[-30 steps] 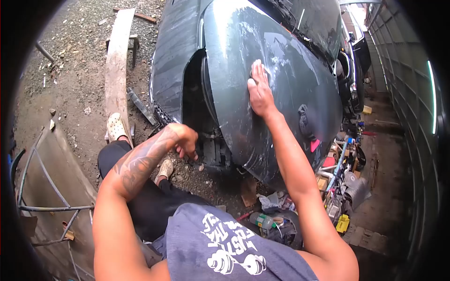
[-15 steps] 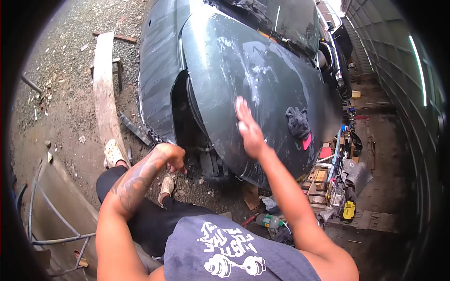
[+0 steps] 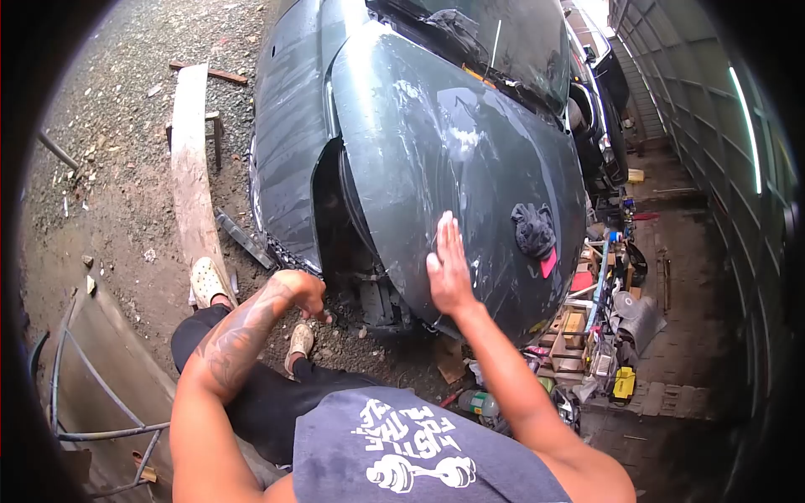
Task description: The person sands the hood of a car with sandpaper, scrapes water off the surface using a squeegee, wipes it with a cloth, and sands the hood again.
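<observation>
My right hand [image 3: 451, 267] lies flat on the wet, dark green car hood [image 3: 402, 159], its fingers stretched out and nothing held. To the right of it, a crumpled dark cloth [image 3: 533, 228] rests on the hood with a bright pink piece [image 3: 549, 264] at its lower edge. My left hand [image 3: 308, 295] hangs bent at the wrist beside the car's open headlight gap [image 3: 340, 218]; its fingers are curled, and whether they hold anything is hidden.
A wooden plank [image 3: 191, 159] on a support stands at the left. Metal rods [image 3: 109, 434] cross the lower left. Scattered parts, a yellow item [image 3: 623, 383] and a plastic bottle [image 3: 478, 403] lie at the lower right, near a metal wall [image 3: 713, 109].
My right hand has slid down the hood towards its front edge. My left hand stays bent beside the headlight gap. The view has shifted, showing more of the windshield.
</observation>
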The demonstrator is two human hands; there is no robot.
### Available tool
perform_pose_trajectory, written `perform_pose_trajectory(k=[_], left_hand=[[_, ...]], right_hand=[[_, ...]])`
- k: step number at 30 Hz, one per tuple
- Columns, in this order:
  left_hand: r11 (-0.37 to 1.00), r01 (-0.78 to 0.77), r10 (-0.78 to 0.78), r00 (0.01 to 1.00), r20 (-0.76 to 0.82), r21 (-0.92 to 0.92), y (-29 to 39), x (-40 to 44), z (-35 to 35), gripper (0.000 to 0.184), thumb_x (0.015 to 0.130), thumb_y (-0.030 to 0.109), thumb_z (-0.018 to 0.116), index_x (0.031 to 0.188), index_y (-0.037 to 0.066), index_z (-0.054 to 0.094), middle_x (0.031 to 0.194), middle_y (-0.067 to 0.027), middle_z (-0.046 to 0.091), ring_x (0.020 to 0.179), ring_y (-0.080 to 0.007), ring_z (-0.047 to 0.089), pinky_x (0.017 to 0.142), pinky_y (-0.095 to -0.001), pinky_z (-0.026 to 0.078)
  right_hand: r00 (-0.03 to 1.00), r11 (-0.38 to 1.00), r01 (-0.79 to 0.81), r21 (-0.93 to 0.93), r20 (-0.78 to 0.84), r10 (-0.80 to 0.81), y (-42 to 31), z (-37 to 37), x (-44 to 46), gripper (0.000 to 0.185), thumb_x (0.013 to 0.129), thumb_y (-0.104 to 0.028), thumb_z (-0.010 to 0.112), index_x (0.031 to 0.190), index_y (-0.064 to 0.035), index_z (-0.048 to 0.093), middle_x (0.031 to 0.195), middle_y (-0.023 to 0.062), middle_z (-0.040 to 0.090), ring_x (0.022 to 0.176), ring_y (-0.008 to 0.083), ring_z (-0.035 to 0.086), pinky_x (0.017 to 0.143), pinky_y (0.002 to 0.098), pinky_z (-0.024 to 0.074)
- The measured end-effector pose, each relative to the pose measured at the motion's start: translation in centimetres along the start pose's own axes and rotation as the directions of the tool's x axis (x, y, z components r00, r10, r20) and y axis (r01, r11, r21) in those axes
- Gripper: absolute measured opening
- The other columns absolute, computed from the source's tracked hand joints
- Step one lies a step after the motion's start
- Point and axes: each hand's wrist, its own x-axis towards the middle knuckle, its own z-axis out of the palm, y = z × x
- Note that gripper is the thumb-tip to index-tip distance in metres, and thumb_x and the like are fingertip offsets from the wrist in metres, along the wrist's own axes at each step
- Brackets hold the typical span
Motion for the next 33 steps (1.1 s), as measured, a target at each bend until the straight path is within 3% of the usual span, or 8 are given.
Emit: perform_pose_trajectory(k=[5,10,16,17,22,25,29,33], left_hand=[[0.999,-0.022,0.022,1.000,-0.022,-0.042,0.1,0.7,-0.7,0.058,0.083,0.061,0.067,0.087,0.003,0.074,0.094,-0.0092,0.073,0.094,-0.0274,0.067,0.083,-0.0413,0.052],[0.998,-0.056,0.054,0.991,-0.126,-0.012,0.3,0.3,0.1,0.070,0.081,0.061,0.068,0.107,-0.004,0.070,0.111,-0.0193,0.070,0.108,-0.0359,0.065,0.089,-0.0432,0.052],[0.998,-0.053,0.055,0.995,-0.083,0.029,0.5,1.0,-0.5,0.070,0.081,0.060,0.069,0.107,-0.004,0.070,0.107,-0.0198,0.071,0.105,-0.0351,0.066,0.089,-0.0425,0.052],[0.999,-0.039,0.039,0.998,-0.047,0.000,1.2,1.2,-0.6,0.070,0.081,0.060,0.069,0.108,-0.004,0.070,0.107,-0.0198,0.071,0.105,-0.0350,0.066,0.090,-0.0423,0.052],[0.996,-0.073,0.078,0.992,-0.095,0.053,1.4,1.0,0.8,0.066,0.080,0.059,0.070,0.111,0.001,0.071,0.112,-0.0168,0.070,0.108,-0.0334,0.065,0.091,-0.0423,0.051],[0.999,-0.032,0.033,0.998,-0.056,0.030,1.9,-0.9,-0.1,0.064,0.080,0.057,0.070,0.109,0.000,0.071,0.111,-0.0174,0.070,0.108,-0.0331,0.065,0.091,-0.0418,0.052],[0.999,-0.040,0.040,0.996,-0.079,0.010,2.8,0.1,-0.3,0.062,0.080,0.055,0.071,0.108,0.000,0.071,0.110,-0.0174,0.071,0.107,-0.0334,0.065,0.089,-0.0415,0.052],[0.990,-0.142,0.141,0.985,-0.099,-0.003,2.9,0.5,1.4,0.061,0.080,0.056,0.071,0.107,0.001,0.072,0.108,-0.0166,0.071,0.106,-0.0332,0.066,0.089,-0.0416,0.052]], right_hand=[[0.999,0.976,-0.050,-0.213,-0.001,0.051,6.1,-1.1,12.5,0.065,0.102,-0.032,0.032,0.153,0.0053,0.016,0.160,0.0274,0.012,0.149,0.0417,0.009,0.122,0.0478,0.0077],[0.999,0.965,-0.036,0.261,0.044,0.025,0.7,-1.5,1.5,0.066,0.102,-0.037,0.027,0.154,0.0025,0.018,0.162,0.0231,0.012,0.151,0.0385,0.008,0.121,0.0453,0.0052],[1.000,0.999,0.012,0.031,-0.020,-0.011,8.7,-1.2,12.0,0.062,0.102,-0.031,0.026,0.154,0.0025,0.017,0.162,0.0230,0.009,0.151,0.0383,0.005,0.122,0.0452,0.0020],[0.997,0.995,-0.083,0.053,0.014,0.082,8.6,-1.5,13.0,0.061,0.103,-0.033,0.026,0.154,0.0007,0.021,0.163,0.0209,0.011,0.152,0.0344,0.005,0.122,0.0412,0.0028],[0.997,0.940,-0.067,0.334,0.044,0.056,2.2,-1.7,0.3,0.065,0.099,-0.033,0.029,0.154,0.0011,0.022,0.163,0.0189,0.014,0.152,0.0323,0.007,0.121,0.0427,0.0029],[0.998,0.964,-0.052,0.262,0.059,0.038,3.8,-2.1,2.0,0.070,0.101,-0.044,0.025,0.155,0.0000,0.016,0.163,0.0205,0.012,0.151,0.0359,0.007,0.121,0.0454,0.0032],[0.997,0.994,-0.011,0.106,0.072,0.003,10.4,-2.6,11.0,0.061,0.103,-0.035,0.024,0.155,-0.0021,0.020,0.163,0.0181,0.011,0.152,0.0332,0.006,0.121,0.0441,0.0028],[0.998,0.938,-0.066,0.342,0.040,0.056,4.2,-1.9,2.0,0.065,0.101,-0.038,0.028,0.155,-0.0025,0.022,0.163,0.0181,0.015,0.152,0.0344,0.008,0.121,0.0436,0.0040]])
